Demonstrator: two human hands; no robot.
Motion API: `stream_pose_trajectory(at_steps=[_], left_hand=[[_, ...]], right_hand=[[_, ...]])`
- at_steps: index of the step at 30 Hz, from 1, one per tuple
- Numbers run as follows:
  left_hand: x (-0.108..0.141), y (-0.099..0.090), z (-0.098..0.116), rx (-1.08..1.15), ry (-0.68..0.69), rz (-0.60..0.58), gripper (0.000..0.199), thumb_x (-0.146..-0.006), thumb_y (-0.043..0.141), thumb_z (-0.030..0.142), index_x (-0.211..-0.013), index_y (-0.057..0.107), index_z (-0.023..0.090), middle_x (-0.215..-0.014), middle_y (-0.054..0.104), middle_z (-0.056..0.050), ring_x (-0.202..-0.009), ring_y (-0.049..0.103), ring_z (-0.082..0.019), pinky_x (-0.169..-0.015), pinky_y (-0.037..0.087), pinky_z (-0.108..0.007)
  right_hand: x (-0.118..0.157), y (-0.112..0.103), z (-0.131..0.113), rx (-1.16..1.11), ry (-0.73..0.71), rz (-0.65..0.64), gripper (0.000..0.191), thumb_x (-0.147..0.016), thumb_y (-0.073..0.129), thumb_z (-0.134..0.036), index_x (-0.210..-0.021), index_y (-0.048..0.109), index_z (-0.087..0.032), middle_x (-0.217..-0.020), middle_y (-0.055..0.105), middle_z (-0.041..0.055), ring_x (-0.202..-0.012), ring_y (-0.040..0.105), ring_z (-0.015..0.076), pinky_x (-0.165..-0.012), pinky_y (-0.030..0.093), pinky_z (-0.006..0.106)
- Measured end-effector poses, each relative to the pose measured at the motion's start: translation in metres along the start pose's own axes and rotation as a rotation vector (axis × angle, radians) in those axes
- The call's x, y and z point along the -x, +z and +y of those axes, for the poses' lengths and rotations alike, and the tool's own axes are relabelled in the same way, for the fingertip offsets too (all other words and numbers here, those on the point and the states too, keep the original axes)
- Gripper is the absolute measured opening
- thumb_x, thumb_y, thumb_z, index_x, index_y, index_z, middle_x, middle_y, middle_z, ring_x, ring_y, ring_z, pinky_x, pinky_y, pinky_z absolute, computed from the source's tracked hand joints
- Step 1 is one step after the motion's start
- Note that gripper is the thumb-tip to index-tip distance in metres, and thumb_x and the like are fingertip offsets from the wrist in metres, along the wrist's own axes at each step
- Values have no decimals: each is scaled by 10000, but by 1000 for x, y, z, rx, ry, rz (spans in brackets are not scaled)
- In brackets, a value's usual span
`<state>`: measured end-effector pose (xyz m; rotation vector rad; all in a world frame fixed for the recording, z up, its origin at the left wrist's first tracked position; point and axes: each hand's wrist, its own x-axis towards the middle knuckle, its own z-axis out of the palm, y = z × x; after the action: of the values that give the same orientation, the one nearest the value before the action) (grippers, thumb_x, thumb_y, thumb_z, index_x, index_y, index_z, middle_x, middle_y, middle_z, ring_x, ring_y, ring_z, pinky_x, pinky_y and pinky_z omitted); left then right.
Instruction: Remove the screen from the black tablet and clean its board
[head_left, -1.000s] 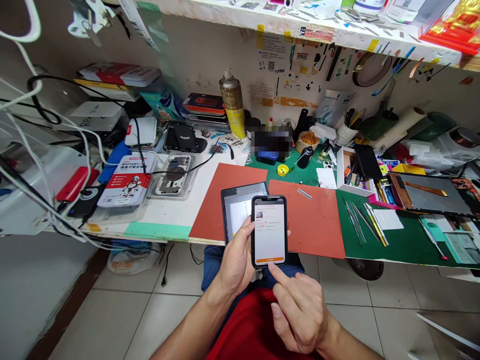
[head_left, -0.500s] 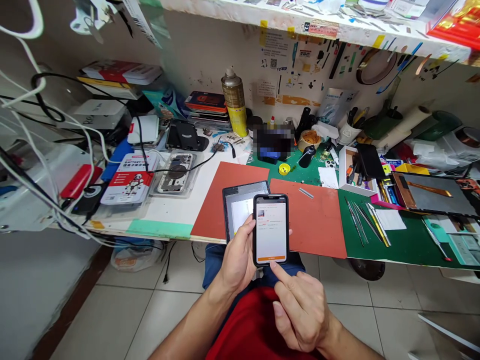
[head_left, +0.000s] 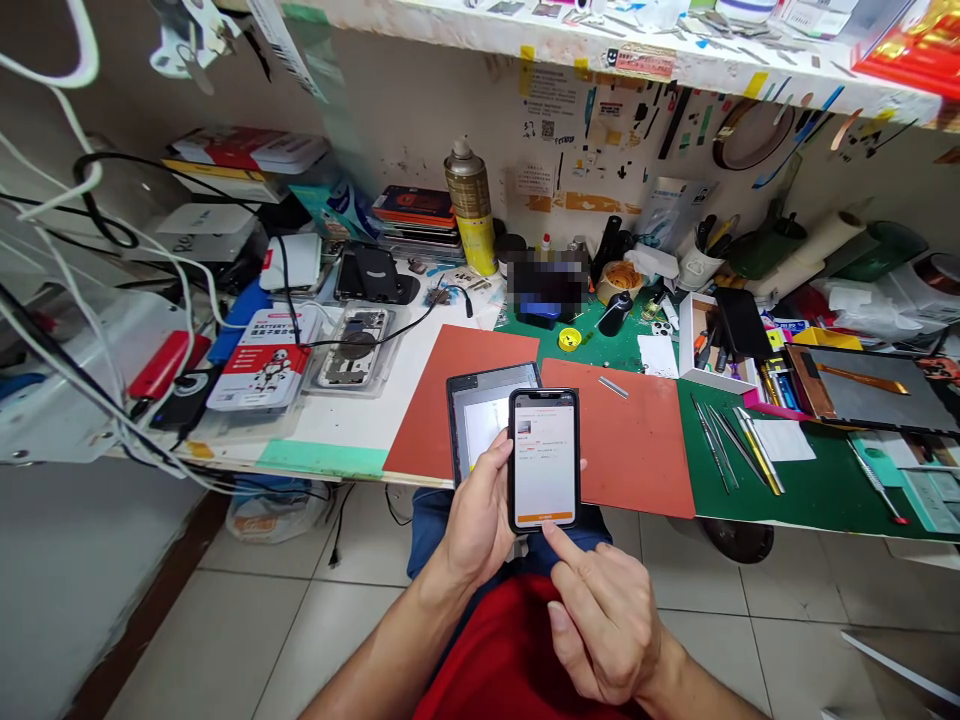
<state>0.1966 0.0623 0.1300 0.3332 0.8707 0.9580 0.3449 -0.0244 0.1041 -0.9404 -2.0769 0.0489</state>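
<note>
Near the bench's front edge, the left hand clasps a smartphone; the right hand, loosely spread, points at its bottom.

I get one view, worn on the head, facing forward and down: hands near, desk beyond, wall print perhaps too far to read.

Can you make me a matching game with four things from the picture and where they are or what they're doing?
Things
1. slim black-edged smartphone
2. tall gold-and-yellow metal can
3. thin silvery strip
4. shallow white box

Places and states
A. lying on a flat reddish-brown mat
B. held in the left hand
C. open, with small slender tools inside
D. standing upright near the pale wall

Pairs: 1-B, 2-D, 3-A, 4-C
</note>
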Motion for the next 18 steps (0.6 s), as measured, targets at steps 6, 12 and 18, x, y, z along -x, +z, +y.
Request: stream_pose_trajectory(at_steps=[6, 12, 18], left_hand=[[-1, -3, -2, 41, 35, -36, 512, -1015, 545, 408, -1458, 592, 155, -1223, 800, -163, -1160, 758, -392, -988, 619, -562], [-2, -4, -5, 82, 27, -57, 498, -1022, 546, 409, -1446, 606, 155, -1312, 770, -157, -1208, 736, -386, -1052, 583, -562], [-1, -4, -4, 72, 18, -38, 493, -1029, 528, 407, -1437, 613, 143, -1260, 789, -159, -1198, 741, -386, -1030, 594, -546]], right_hand=[[6, 1, 1, 19, 12, -24, 242, -935, 454, -110, -990, 687, -80, -1183, 773, 294, -588, 608, 197, -499, 382, 364], [4, 3, -1, -1, 11, -38, 232, -960, 446, -123, -990, 673, -91, -1140, 787, 284, -645, 676, 233, -504, 380, 367], [-2, 5, 0, 4, 30, -46, 234, -987, 472, -146, -1065, 672, -55, -1221, 755, 319, -712, 716, 252, -514, 390, 369]])
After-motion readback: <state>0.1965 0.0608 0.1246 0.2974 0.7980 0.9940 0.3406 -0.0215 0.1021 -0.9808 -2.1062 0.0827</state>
